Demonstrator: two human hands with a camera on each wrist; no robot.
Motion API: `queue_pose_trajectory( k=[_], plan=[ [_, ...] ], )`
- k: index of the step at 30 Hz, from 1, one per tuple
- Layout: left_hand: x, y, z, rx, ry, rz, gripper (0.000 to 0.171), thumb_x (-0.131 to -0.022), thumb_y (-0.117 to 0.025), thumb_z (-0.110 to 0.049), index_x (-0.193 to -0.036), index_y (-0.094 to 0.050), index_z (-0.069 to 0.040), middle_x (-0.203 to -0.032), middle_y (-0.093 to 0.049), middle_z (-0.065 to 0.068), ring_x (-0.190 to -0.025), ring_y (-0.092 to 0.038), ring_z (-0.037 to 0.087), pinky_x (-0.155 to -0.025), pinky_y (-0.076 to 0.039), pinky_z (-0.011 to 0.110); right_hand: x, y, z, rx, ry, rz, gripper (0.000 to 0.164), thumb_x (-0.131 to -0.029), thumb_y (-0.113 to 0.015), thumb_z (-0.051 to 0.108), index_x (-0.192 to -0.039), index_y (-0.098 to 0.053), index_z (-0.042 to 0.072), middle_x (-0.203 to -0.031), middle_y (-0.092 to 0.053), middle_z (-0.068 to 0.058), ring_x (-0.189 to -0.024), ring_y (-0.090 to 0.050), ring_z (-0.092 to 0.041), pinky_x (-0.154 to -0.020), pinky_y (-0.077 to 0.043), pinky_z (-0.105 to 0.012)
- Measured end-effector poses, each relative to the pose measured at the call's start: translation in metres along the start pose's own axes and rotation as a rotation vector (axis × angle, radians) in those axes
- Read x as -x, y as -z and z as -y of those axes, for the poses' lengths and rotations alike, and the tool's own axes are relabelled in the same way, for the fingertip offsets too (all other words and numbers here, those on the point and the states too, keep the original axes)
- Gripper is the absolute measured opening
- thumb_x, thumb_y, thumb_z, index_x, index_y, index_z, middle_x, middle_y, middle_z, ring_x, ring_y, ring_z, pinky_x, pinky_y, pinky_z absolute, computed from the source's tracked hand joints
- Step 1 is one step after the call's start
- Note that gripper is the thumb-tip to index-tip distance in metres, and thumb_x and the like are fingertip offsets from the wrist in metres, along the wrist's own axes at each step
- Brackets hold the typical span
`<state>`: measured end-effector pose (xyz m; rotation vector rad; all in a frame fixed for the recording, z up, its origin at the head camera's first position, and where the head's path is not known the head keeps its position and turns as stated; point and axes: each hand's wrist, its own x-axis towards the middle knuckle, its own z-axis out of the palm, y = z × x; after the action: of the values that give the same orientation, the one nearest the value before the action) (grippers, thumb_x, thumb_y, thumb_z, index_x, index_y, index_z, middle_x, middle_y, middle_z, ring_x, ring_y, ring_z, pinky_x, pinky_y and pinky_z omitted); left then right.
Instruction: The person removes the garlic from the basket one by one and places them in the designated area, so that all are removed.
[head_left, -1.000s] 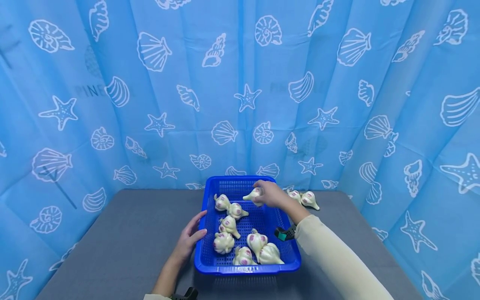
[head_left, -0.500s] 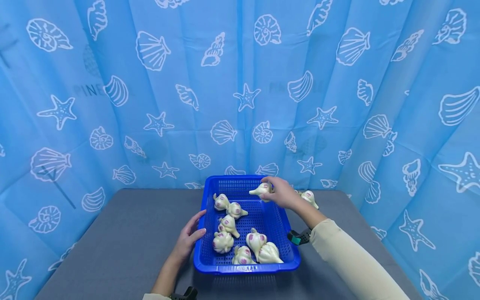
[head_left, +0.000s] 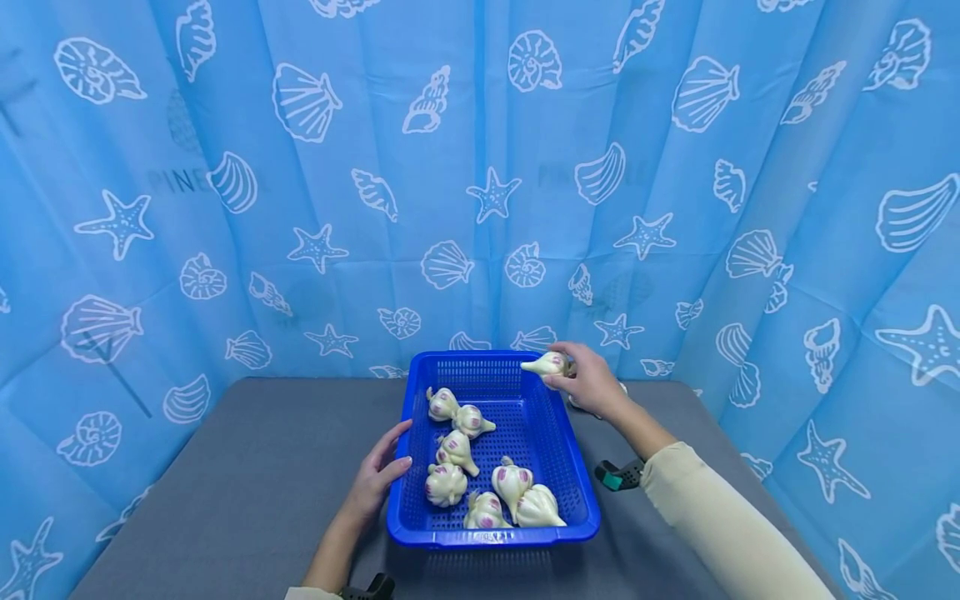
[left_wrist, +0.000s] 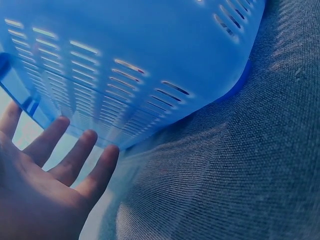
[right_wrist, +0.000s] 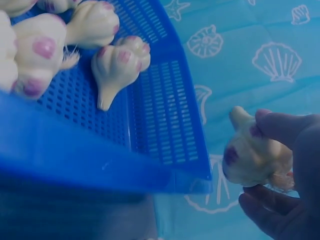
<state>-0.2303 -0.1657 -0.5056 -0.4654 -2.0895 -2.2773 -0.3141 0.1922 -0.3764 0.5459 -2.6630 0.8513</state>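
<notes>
My right hand [head_left: 590, 382] pinches a garlic bulb [head_left: 550, 364] between thumb and fingers, over the far right corner of the blue plastic basket [head_left: 495, 539]. In the right wrist view this bulb [right_wrist: 255, 152] is held apart from the basket's rim, its stem pointing up. My left hand [head_left: 372, 472] touches the basket's left side. Seen from the left wrist, its fingers [left_wrist: 82, 155] are spread along the slotted outer wall. Several garlic bulbs with purple patches lie inside, among them one [head_left: 457, 450] at the left and one [head_left: 537, 507] near the front.
Behind my right hand, more garlic on the grey table [head_left: 247, 475] is mostly hidden. A blue curtain [head_left: 480, 208] with white seashells hangs along the table's back and sides. The basket's rim stands between the bulbs inside and the tabletop.
My right hand has moved right and away from me with the garlic bulb, from above the basket's inside to its far right corner. My left hand stays at the basket's side.
</notes>
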Motion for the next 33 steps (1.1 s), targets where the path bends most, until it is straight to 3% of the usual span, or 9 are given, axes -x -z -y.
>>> queue_pose_trajectory(
  k=[11,19,30,33],
  plan=[
    [0.000,0.000,0.000,-0.001,0.016,-0.014,0.054,-0.096,-0.054,-0.011,-0.148,-0.040,-0.013,-0.147,-0.037,0.025,-0.128,-0.042,0.045,-0.095,-0.044,0.054,0.011,0.000,-0.026,0.004,-0.023,-0.126,0.053,-0.087,-0.074,0.018,-0.133,-0.053,0.000,-0.126,-0.055,-0.024,-0.100,-0.056,-0.035,-0.074,-0.049,-0.047],
    [0.000,0.000,0.000,-0.016,0.015,-0.015,0.055,-0.096,-0.055,-0.012,-0.149,-0.039,-0.014,-0.148,-0.036,0.026,-0.129,-0.042,0.046,-0.095,-0.044,0.055,0.017,0.002,-0.052,-0.020,0.004,-0.286,0.054,-0.083,-0.076,0.015,-0.129,-0.056,-0.002,-0.118,-0.058,-0.025,-0.094,-0.057,-0.040,-0.074,-0.048,-0.052],
    [0.001,0.000,-0.001,-0.014,0.004,0.001,0.055,-0.097,-0.053,-0.011,-0.149,-0.038,-0.015,-0.148,-0.035,0.026,-0.129,-0.041,0.047,-0.095,-0.044,0.055,0.025,0.004,-0.083,0.009,-0.109,-0.416,0.056,-0.086,-0.076,0.021,-0.133,-0.054,0.001,-0.128,-0.054,-0.026,-0.101,-0.056,-0.042,-0.074,-0.048,-0.054],
    [0.000,0.000,0.000,-0.007,-0.004,0.005,0.055,-0.097,-0.052,-0.010,-0.149,-0.038,-0.013,-0.148,-0.036,0.026,-0.128,-0.042,0.047,-0.095,-0.045,0.054,0.029,0.005,-0.090,0.016,-0.140,-0.453,0.055,-0.086,-0.075,0.020,-0.132,-0.054,0.001,-0.130,-0.054,-0.027,-0.111,-0.052,-0.044,-0.083,-0.044,-0.057]
  ],
)
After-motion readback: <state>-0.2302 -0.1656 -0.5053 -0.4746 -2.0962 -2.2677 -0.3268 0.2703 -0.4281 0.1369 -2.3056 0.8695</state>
